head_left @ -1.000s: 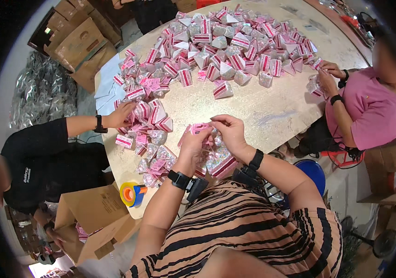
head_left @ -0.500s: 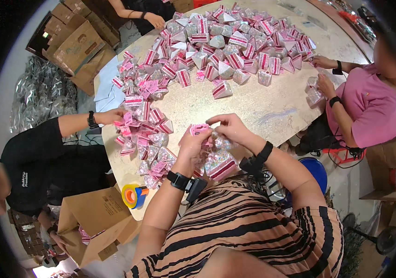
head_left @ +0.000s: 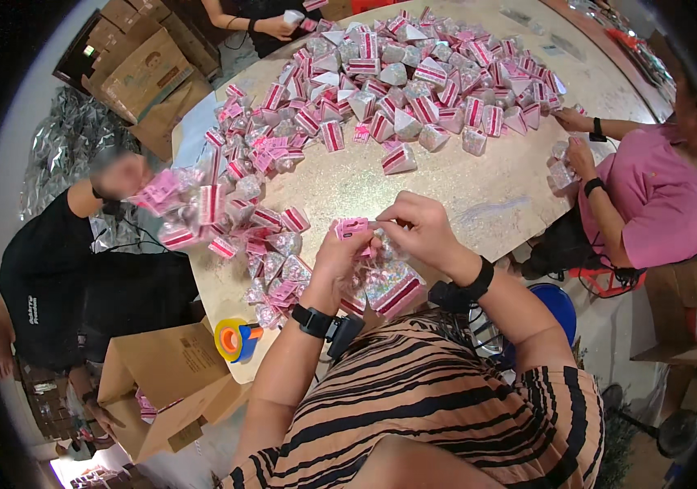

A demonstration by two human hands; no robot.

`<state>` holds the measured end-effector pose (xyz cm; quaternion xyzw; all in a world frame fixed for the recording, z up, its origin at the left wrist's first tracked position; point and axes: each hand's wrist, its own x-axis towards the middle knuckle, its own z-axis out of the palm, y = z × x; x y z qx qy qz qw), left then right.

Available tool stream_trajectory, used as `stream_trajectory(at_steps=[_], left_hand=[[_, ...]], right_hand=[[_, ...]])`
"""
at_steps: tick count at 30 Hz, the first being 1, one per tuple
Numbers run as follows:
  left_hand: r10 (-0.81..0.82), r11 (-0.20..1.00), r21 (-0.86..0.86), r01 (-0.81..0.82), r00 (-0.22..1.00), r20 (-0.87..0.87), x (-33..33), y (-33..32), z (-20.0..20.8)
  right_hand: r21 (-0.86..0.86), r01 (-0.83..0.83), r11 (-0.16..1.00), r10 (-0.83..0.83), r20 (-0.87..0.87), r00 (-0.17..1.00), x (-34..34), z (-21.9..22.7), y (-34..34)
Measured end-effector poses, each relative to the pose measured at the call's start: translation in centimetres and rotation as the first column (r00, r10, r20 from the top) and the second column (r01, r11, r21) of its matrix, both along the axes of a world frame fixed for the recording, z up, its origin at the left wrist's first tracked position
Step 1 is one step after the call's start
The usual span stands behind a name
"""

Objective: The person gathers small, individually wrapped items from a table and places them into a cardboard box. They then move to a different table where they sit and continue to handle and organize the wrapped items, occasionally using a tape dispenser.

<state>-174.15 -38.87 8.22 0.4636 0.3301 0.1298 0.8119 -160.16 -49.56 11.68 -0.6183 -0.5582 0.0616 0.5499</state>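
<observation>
Over the table's near edge, my left hand (head_left: 339,259) is closed on a pink header card (head_left: 352,227) with a slot in it. My right hand (head_left: 420,228) pinches close beside the card's right edge. Whatever lies between its fingertips is too small to make out. Just below both hands are wedge-shaped clear packets (head_left: 393,287) with glittery contents and pink-and-red striped edges. My fingers partly cover them. More of these packets (head_left: 287,243) lie to the left of my left hand.
A large heap of similar packets (head_left: 414,90) covers the table's (head_left: 340,187) far half. Tape rolls (head_left: 237,339) lie at the near left edge, above an open carton (head_left: 169,367). Co-workers stand left, right and far; a blue stool (head_left: 552,314) is at lower right.
My right hand has shifted slightly and its fingers have closed to a pinch beside the card. The left co-worker has lifted a bunch of packets leftward. The far person now holds a whitish piece.
</observation>
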Motion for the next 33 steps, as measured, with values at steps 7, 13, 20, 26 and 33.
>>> stream_trajectory(at_steps=[7, 13, 20, 26, 33], left_hand=[[0.021, 0.999, -0.027, -0.021, 0.999, 0.032, 0.3, -0.9, 1.7], [-0.003, 1.0, 0.007, 0.003, 0.999, 0.049, 0.0, -0.6, 1.3], [-0.023, 0.998, 0.059, 0.022, 1.0, 0.021, -0.1, -0.4, 0.7], [-0.032, 0.991, 0.129, 0.034, 0.999, -0.022, 0.1, -0.9, 1.3], [-0.021, 0.988, 0.149, 0.029, 0.998, -0.054, -0.1, -1.0, 1.6]], right_hand=[[0.077, 0.012, 0.997, -0.019, 0.097, 0.995, -0.8, -0.2, 0.5], [0.054, -0.009, 0.999, 0.003, 0.095, 0.995, -0.7, -0.7, 0.3], [-0.059, 0.01, 0.998, -0.009, 0.008, 1.0, -0.8, -1.0, 0.1], [-0.084, -0.002, 0.996, 0.003, 0.009, 1.0, -0.6, -0.7, 0.2], [-0.133, 0.04, 0.99, -0.022, 0.136, 0.99, -0.3, -0.4, 0.1]])
